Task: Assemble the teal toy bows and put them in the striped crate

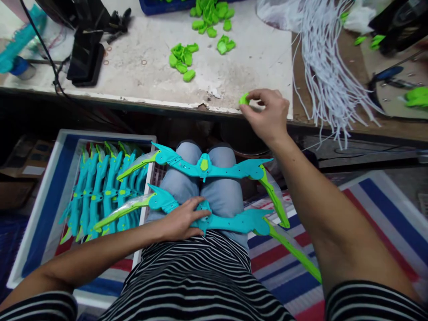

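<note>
Two toy bows, turquoise with lime-green limb tips, lie across my lap. The farther toy bow [224, 171] rests on my knees and has a green piece at its centre. My left hand [183, 220] lies over the middle of the nearer toy bow [234, 223], thumb and fingers around its centre block. At the table's front edge, my right hand [269, 111] pinches a small green plastic piece [244, 99] between thumb and fingertips. Similar green pieces [181, 58] lie in a small heap farther back on the table.
A white tray [107, 133] on the left holds several finished-looking bows. White cords [321, 58] hang over the table edge at right. A black stand [87, 58] and a blue bin [163, 6] stand at the back. Striped sheeting [287, 254] lies at lower right.
</note>
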A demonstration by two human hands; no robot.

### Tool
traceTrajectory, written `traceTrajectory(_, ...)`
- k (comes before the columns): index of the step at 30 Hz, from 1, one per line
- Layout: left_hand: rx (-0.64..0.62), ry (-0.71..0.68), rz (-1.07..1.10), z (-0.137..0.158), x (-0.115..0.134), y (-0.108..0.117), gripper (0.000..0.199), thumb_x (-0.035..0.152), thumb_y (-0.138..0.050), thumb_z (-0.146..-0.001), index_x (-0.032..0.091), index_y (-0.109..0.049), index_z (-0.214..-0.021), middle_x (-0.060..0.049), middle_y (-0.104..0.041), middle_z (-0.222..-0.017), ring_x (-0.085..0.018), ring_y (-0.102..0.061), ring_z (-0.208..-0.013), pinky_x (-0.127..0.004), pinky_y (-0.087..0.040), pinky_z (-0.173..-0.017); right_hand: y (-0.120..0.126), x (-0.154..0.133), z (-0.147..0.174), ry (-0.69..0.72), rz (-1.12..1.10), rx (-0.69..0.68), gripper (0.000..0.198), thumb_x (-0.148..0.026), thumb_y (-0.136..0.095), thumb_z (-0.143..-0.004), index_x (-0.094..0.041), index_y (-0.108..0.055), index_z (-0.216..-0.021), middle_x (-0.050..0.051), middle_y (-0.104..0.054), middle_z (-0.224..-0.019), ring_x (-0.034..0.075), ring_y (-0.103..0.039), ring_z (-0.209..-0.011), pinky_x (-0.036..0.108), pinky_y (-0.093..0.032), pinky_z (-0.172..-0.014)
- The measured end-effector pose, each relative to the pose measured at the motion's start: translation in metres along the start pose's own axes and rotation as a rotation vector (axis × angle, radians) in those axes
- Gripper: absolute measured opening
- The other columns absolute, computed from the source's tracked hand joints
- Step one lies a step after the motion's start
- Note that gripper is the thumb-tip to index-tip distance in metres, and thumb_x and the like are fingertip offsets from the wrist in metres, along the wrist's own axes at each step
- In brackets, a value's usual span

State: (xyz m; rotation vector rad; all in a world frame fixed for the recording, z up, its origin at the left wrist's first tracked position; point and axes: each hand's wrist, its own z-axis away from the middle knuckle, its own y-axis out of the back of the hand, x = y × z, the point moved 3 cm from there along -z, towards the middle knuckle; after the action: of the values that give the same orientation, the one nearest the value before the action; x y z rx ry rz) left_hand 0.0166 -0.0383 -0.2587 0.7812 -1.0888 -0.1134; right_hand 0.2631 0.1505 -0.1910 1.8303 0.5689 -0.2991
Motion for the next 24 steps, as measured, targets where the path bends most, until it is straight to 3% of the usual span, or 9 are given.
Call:
traceTrajectory(2, -0.034, 0.165, 0.167, -0.008, -0.014, 0.006, 0.061, 0.045, -0.058, -0.082, 0.017, -0.043, -0.135, -0.017, -0.049, -0.134, -0.028, -0.05, -0.119, -0.04, -0.045, -0.093, 0.004, -0.02, 0.031, 0.016, -0.059, -0.025, 0.021, -0.035, -0.052, -0.088, -0.022, -0.059, -0.101, 0.006, -0.065, -0.105, 0.024, -0.057, -0.104, 0.043, -0.046, -0.089)
traceTrajectory(4, -0.183, 0.312, 0.277, -0.022, -0.028, 0.008, 0.061, 0.042, -0.055, -0.083, 0.012, -0.042, -0.134, -0.013, -0.063, -0.112, -0.024, -0.059, -0.099, -0.034, -0.048, -0.081, 0.003, -0.043, 0.071, 0.061, -0.159, -0.115, 0.021, -0.037, -0.056, -0.086, -0.021, -0.061, -0.1, 0.006, -0.067, -0.103, 0.022, -0.061, -0.098, 0.042, -0.05, -0.086)
traceTrajectory(6, -0.361, 0.375, 0.36, -0.036, -0.036, 0.007, 0.048, 0.037, -0.056, -0.081, 0.01, -0.054, -0.12, -0.007, -0.066, -0.09, -0.019, -0.06, -0.08, -0.027, -0.046, -0.068, -0.001, -0.063, 0.115, 0.127, -0.265, -0.228, 0.018, -0.033, -0.058, -0.086, -0.021, -0.063, -0.098, 0.006, -0.069, -0.101, 0.021, -0.063, -0.095, 0.039, -0.052, -0.084)
traceTrajectory(8, -0.443, 0.4, 0.442, -0.046, -0.038, 0.006, 0.03, 0.032, -0.056, -0.078, 0.011, -0.062, -0.098, -0.003, -0.062, -0.075, -0.014, -0.054, -0.066, -0.023, -0.041, -0.058, -0.005, -0.077, 0.157, 0.168, -0.332, -0.304, 0.016, -0.027, -0.059, -0.086, -0.02, -0.063, -0.099, 0.007, -0.07, -0.101, 0.02, -0.064, -0.097, 0.039, -0.053, -0.084)
traceTrajectory(11, -0.392, 0.443, 0.54, -0.051, -0.035, 0.006, 0.018, 0.027, -0.058, -0.073, 0.013, -0.061, -0.084, 0.001, -0.055, -0.064, -0.011, -0.047, -0.057, -0.022, -0.035, -0.051, -0.011, -0.086, 0.202, 0.157, -0.345, -0.322, 0.016, -0.022, -0.06, -0.086, -0.019, -0.062, -0.101, 0.009, -0.07, -0.103, 0.02, -0.064, -0.097, 0.038, -0.055, -0.081)
traceTrajectory(16, -0.118, 0.364, 0.61, -0.057, -0.034, 0.018, 0.031, 0.02, -0.062, -0.067, 0.013, -0.059, -0.097, 0.0, -0.061, -0.077, -0.013, -0.054, -0.071, -0.022, -0.041, -0.062, -0.022, -0.092, 0.226, 0.161, -0.254, -0.233, 0.02, -0.019, -0.058, -0.086, -0.019, -0.062, -0.106, 0.01, -0.069, -0.108, 0.021, -0.063, -0.097, 0.039, -0.055, -0.082)
traceTrajectory(20, -0.131, 0.348, 0.685, -0.065, -0.038, 0.023, 0.026, 0.03, -0.06, -0.072, 0.012, -0.064, -0.091, 0.0, -0.061, -0.074, -0.013, -0.052, -0.069, -0.022, -0.04, -0.062, -0.036, -0.096, 0.226, 0.263, -0.129, -0.207, 0.022, -0.015, -0.056, -0.087, -0.015, -0.065, -0.107, 0.012, -0.068, -0.113, 0.022, -0.06, -0.101, 0.038, -0.055, -0.083)
traceTrajectory(24, -0.128, 0.394, 0.681, -0.069, -0.041, 0.021, 0.023, 0.031, -0.056, -0.074, 0.012, -0.066, -0.082, 0.003, -0.055, -0.062, -0.01, -0.043, -0.059, -0.021, -0.034, -0.055, -0.048, -0.096, 0.233, 0.278, -0.021, -0.198, 0.023, -0.017, -0.056, -0.087, -0.017, -0.067, -0.107, 0.009, -0.068, -0.114, 0.023, -0.059, -0.1, 0.039, -0.055, -0.083)
